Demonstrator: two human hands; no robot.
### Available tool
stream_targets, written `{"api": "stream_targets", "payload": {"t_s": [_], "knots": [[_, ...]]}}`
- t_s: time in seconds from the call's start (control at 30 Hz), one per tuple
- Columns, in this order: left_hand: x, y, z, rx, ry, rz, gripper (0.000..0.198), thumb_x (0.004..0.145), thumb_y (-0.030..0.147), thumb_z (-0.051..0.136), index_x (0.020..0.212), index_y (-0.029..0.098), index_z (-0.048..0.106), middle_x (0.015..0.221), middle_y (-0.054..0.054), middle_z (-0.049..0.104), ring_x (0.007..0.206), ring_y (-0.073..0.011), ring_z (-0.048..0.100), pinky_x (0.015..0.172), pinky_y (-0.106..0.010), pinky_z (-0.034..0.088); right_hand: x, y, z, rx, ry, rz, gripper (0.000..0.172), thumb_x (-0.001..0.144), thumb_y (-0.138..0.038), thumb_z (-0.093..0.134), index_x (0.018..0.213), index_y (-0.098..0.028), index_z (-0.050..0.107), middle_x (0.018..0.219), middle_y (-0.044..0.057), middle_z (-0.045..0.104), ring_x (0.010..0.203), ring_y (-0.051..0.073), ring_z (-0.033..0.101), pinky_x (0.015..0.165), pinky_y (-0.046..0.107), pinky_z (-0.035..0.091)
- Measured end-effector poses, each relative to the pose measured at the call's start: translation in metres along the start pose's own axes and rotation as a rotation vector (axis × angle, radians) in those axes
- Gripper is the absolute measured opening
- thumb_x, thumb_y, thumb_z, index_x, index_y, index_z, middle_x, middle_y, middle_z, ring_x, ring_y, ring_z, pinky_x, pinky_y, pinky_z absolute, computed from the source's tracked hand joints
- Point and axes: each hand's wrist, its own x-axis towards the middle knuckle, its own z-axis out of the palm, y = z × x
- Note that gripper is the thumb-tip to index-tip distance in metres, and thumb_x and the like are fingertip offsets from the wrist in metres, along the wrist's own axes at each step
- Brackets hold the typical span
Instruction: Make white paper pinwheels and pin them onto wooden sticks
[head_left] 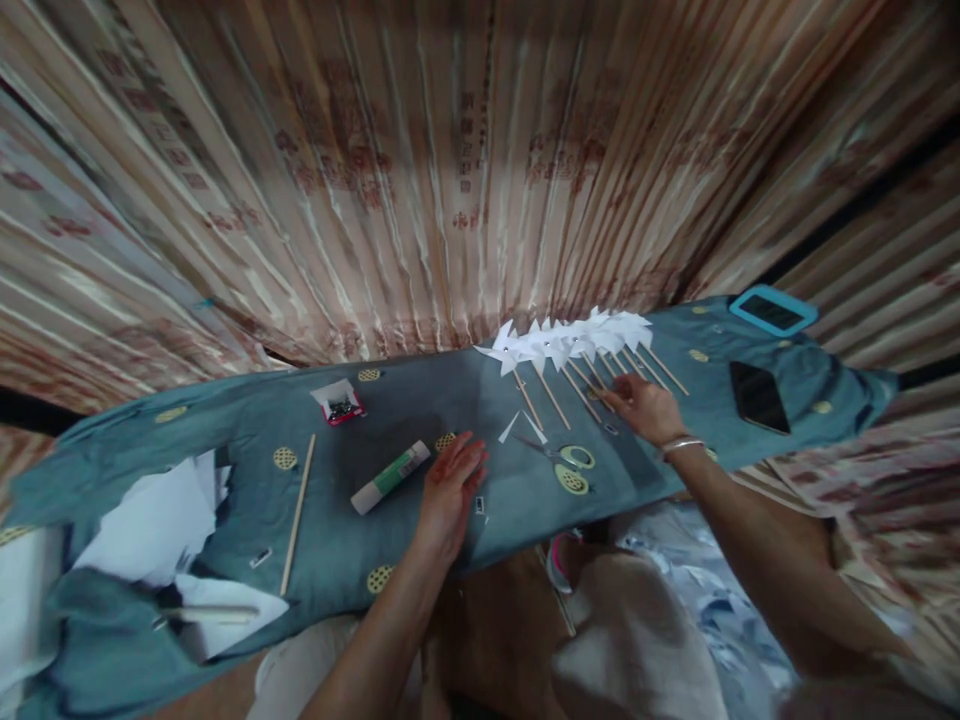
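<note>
My right hand (646, 406) is closed at the lower end of a wooden stick in the row of white paper pinwheels (551, 345). The pinwheels overlap, and several sticks point toward me. My left hand (452, 488) rests over the cloth with its fingers stretched out and nothing in it. Just left of it lies a green and white glue stick (390, 478). Between my hands are a pair of scissors (561, 457) with yellowish handles and small white paper offcuts (510, 428).
A small red box (341, 402) of dark metal pieces stands open near the back. A loose wooden stick (298, 515) and a pile of white paper (157, 520) lie at left. A black phone (759, 397) and a blue-framed device (774, 310) are at right. Curtains hang behind the table.
</note>
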Motion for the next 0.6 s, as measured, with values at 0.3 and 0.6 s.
{"api": "stream_targets", "payload": {"t_s": [0.3, 0.6], "knots": [[-0.005, -0.009, 0.006, 0.085, -0.039, -0.02, 0.042, 0.053, 0.023, 0.092, 0.092, 0.015, 0.077, 0.083, -0.004, 0.076, 0.072, -0.0108, 0.068, 0.067, -0.019, 0.053, 0.003, 0.153, -0.022, -0.003, 0.221, 0.616, 0.09, 0.084, -0.055, 0.064, 0.145, 0.003, 0.032, 0.143, 0.041, 0.043, 0.137, 0.046, 0.043, 0.099, 0.051, 0.039], [-0.004, -0.009, 0.004, 0.124, -0.004, -0.028, 0.038, 0.057, 0.021, 0.091, 0.092, 0.016, 0.077, 0.084, -0.005, 0.077, 0.072, -0.0105, 0.07, 0.067, -0.018, 0.055, 0.029, 0.178, -0.01, 0.003, 0.177, 0.747, 0.066, 0.09, -0.051, 0.061, 0.139, -0.009, 0.048, 0.136, 0.029, 0.053, 0.125, 0.035, 0.057, 0.095, 0.046, 0.047]]}}
